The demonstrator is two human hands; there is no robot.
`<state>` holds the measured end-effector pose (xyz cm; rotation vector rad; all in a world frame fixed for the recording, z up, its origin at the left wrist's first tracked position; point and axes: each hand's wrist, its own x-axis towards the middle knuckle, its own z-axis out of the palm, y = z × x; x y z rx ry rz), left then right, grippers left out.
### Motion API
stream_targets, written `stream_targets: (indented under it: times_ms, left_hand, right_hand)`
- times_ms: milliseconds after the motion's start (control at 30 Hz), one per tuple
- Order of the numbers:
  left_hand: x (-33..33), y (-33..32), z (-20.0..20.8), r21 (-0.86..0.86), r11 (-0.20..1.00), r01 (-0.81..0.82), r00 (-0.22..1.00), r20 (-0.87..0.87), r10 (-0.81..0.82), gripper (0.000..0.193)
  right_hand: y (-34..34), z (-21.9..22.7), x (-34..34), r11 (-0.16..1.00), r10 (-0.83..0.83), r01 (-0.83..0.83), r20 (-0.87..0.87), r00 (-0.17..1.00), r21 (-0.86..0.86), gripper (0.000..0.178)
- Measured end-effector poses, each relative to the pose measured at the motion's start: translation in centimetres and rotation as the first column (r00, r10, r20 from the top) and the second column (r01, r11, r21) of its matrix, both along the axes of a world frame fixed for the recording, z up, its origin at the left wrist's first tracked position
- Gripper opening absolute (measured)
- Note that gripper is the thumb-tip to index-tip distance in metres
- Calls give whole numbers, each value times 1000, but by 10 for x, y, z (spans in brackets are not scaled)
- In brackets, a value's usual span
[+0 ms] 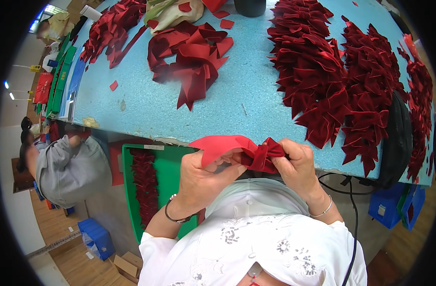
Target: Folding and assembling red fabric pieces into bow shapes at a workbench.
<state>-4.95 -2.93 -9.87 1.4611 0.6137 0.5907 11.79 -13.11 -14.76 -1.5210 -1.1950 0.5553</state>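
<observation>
A red velvet ribbon bow [264, 157] is held between my two hands, just off the front edge of the table. My left hand [209, 172] pinches the ribbon near the knot, and a lighter red tail [223, 146] drapes over its fingers. On the other side, my right hand [296, 167] grips the dark looped end between thumb and fingers. Ahead on the blue table lies a loose heap of red ribbon strips [192, 59]. Right of it, long rows of finished-looking dark red bows [311, 71] overlap one another.
A green tray [175, 164] with a row of bows sits left of my lap. A black bag [395, 143] and a cable [355, 214] are at the right. Another person in grey [75, 167] is at the left. Blue bins [96, 238] stand on the floor.
</observation>
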Motion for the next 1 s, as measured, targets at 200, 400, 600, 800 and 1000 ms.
stream_targets:
  times_ms: [200, 400, 600, 800, 1000]
  left_hand:
    - [-5, 1, 1, 335, 937, 101, 988, -142, -56, 28]
    - [0, -3, -3, 363, 932, -12, 1000, -2, 13, 26]
    - [4, -2, 1, 655, 755, -39, 994, -51, 96, 22]
    - [0, -2, -3, 813, 581, -32, 983, -79, 165, 27]
    - [5, -5, -8, 632, 760, -152, 986, 46, 159, 24]
  right_hand:
    - [-1, 0, -3, 1000, 10, -10, 17, 1000, 17, 4]
    - [0, 2, -6, 999, -14, 14, 13, 1000, 48, 4]
    - [-3, 4, -6, 999, -21, 19, 69, 997, 36, 4]
    - [-4, 3, -6, 999, -40, 39, 58, 998, 14, 4]
    - [-3, 0, -10, 996, -90, 90, -40, 995, 2, 3]
